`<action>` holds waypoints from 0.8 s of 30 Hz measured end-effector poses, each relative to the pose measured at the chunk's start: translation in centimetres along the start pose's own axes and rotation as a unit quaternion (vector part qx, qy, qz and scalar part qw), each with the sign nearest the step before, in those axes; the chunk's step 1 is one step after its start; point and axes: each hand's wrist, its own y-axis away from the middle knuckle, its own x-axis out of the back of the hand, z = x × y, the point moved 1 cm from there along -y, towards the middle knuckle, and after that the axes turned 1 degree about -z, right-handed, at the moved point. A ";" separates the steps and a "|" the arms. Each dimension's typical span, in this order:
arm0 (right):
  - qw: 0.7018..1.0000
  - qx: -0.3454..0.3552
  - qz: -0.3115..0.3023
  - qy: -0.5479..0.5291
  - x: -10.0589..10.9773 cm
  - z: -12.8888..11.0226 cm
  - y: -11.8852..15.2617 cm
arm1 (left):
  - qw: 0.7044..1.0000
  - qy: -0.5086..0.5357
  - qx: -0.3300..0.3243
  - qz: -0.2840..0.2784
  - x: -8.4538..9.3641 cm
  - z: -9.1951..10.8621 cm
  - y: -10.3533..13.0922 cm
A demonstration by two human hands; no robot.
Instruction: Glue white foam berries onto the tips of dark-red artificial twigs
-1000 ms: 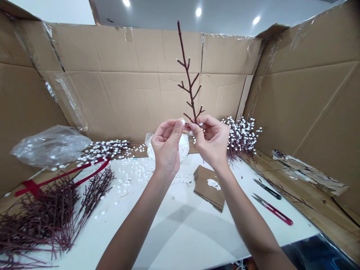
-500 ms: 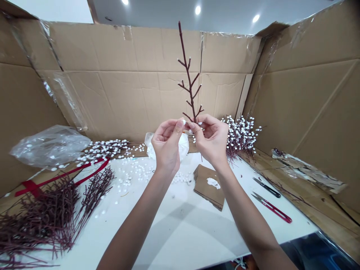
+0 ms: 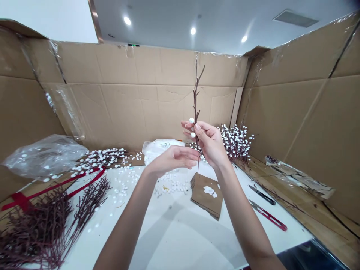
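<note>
Tabletop (image 3: pixel 174 232) white, beads (image 3: pixel 176 186) scattered; cardboard walls (image 3: pixel 112 108) behind; ceiling lights (image 3: pixel 193 31) lit.

This is looking like a small craft workshop. Taped cardboard walls (image 3: pixel 118 108) are enclosing a white counter (image 3: pixel 174 240), and ceiling lights (image 3: pixel 193 31) are shining at twelve o'clock. Supplies are crowding the edges: bare brown twigs (image 3: pixel 39 221) are lying heaped at eight o'clock, a clear plastic bag (image 3: pixel 45 155) is slumping at nine, and white-beaded stems (image 3: pixel 236 142) are bristling at three. Loose white beads (image 3: pixel 177 184) are littering the counter between six and eight. Two pairs of snips (image 3: pixel 272 218) are lying at four o'clock, and a cardboard scrap (image 3: pixel 206 207) bearing a white smear (image 3: pixel 210 191) is sitting at five. A brown branch (image 3: pixel 195 100) is rising from the right hand (image 3: pixel 210 143) toward one o'clock.
</note>
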 end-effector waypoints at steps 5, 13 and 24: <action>1.000 -0.023 -0.008 -0.015 0.0 0.0 0.0 | 0.999 -0.004 -0.035 0.010 -2.0 0.0 -0.5; 0.993 -0.086 0.053 -0.062 1.8 -0.4 -0.5 | 0.990 -0.038 -0.083 0.103 -2.0 0.5 -0.1; 0.993 -0.032 0.113 -0.024 1.6 -0.9 -0.5 | 0.972 -0.184 -0.075 0.122 -2.4 -1.1 -0.9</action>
